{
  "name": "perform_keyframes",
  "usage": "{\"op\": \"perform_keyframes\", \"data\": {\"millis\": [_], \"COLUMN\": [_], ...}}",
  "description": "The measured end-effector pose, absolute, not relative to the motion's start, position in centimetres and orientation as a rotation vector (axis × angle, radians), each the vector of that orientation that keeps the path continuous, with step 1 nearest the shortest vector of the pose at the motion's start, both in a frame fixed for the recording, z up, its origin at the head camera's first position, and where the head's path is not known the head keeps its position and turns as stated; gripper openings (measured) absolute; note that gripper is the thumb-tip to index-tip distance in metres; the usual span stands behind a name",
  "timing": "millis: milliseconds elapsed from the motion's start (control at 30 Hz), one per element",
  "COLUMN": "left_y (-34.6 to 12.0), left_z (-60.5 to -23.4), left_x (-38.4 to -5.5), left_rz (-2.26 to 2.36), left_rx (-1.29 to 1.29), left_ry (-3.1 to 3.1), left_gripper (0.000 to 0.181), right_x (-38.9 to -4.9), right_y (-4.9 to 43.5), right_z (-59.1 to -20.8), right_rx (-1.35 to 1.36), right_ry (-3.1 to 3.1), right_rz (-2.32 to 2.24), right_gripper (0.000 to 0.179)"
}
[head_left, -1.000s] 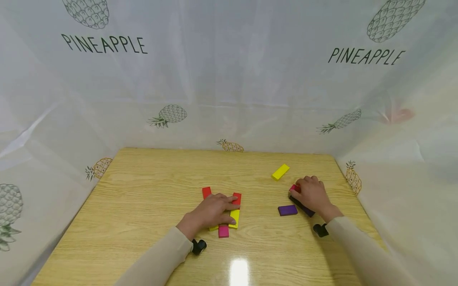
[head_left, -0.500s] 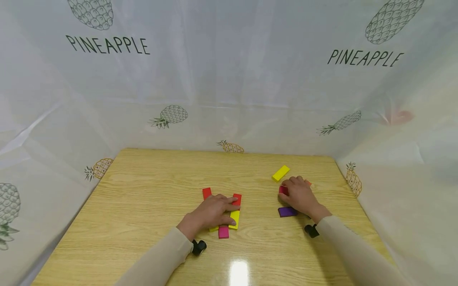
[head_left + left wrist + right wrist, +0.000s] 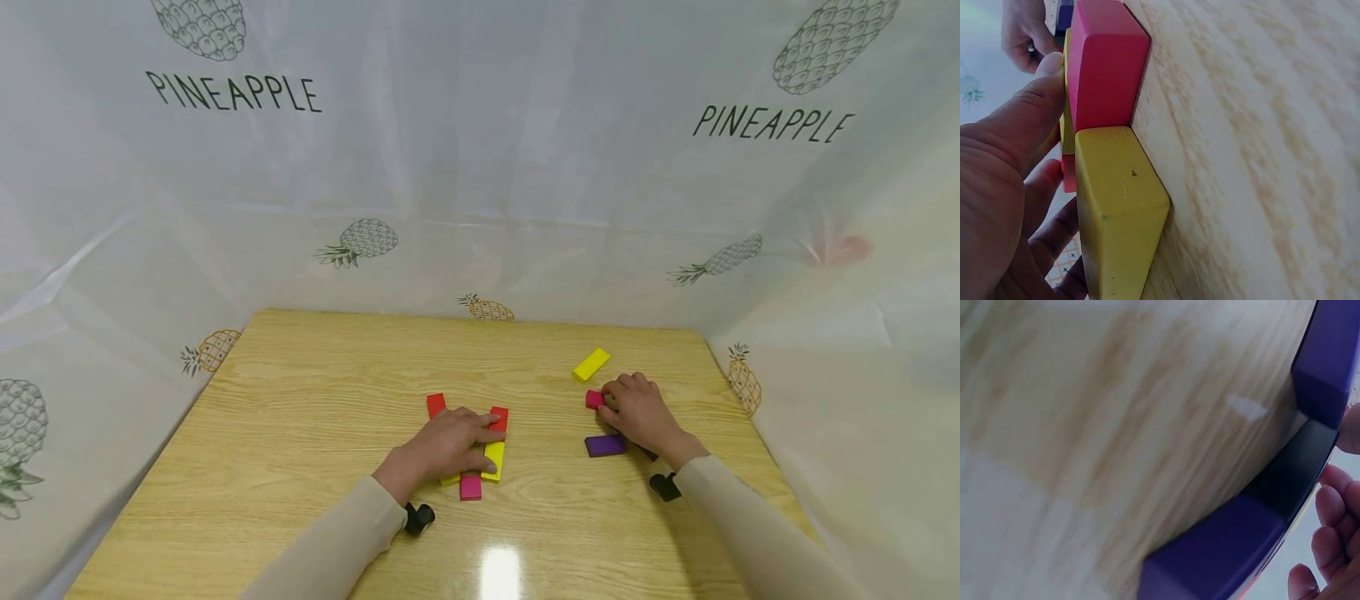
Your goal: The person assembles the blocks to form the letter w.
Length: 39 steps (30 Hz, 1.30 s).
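Note:
My left hand (image 3: 450,446) lies over a cluster of coloured wooden blocks, fingers spread. Its fingertips rest on a red block (image 3: 498,419), and its thumb touches a yellow block (image 3: 493,460). A pink block (image 3: 470,487) and another red block (image 3: 437,405) show at the cluster's edges; the palm hides its middle. In the left wrist view, a yellow block (image 3: 1125,187) stands beside the pink one. My right hand (image 3: 640,410) has its fingertips right at a second pink block (image 3: 594,400). The right wrist view shows thumb and loosely bent fingers (image 3: 1329,506) apart, nothing visible between them.
A purple block (image 3: 604,446) lies left of the right wrist, with a dark block (image 3: 1291,469) partly under that hand. Another purple block (image 3: 1210,550) shows low in the right wrist view. A yellow block (image 3: 592,365) sits farther back. Printed plastic sheeting (image 3: 480,167) surrounds the wooden table (image 3: 337,358).
The right hand has moved the second pink block left, off the dark block, then drawn slightly back to the right. An orange block is now hidden behind it. The left hand keeps its place.

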<state>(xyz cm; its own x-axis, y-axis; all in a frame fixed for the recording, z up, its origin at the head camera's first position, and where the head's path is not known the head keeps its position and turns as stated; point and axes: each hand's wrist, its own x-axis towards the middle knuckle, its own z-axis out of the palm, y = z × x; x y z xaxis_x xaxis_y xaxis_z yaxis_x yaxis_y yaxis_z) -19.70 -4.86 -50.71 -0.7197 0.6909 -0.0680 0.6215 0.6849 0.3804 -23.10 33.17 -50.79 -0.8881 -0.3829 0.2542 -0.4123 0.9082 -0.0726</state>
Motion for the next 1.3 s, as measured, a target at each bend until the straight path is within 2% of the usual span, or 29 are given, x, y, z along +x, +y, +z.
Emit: {"op": "perform_keyframes", "data": {"millis": [267,633,867,1300], "left_y": [-4.9,-4.9,-4.8,-4.7], "left_z": [-50.8,-50.9,-50.9,-50.9], "left_x": [-19.8,-19.9,-19.9,-20.0], "left_rz": [0.483,0.489,0.473,0.469], "left_rx": [1.053,1.085,1.070,1.053], "left_ry": [2.686,2.691,2.699,2.701], "left_gripper": [0.059,0.058,0.059,0.060], "right_x": [-23.6,-24.4,-24.7,-24.9], "right_y": [31.1,26.2,23.5,21.3], "right_z": [-50.7,-50.4,-50.8,-51.0], "right_rx": [0.700,0.746,0.848,0.910], "right_ry": [-2.757,-2.746,-2.711,-2.748], "right_rz": [0.138,0.205,0.137,0.146], "right_gripper": [0.017,0.024,0.021,0.022]}}
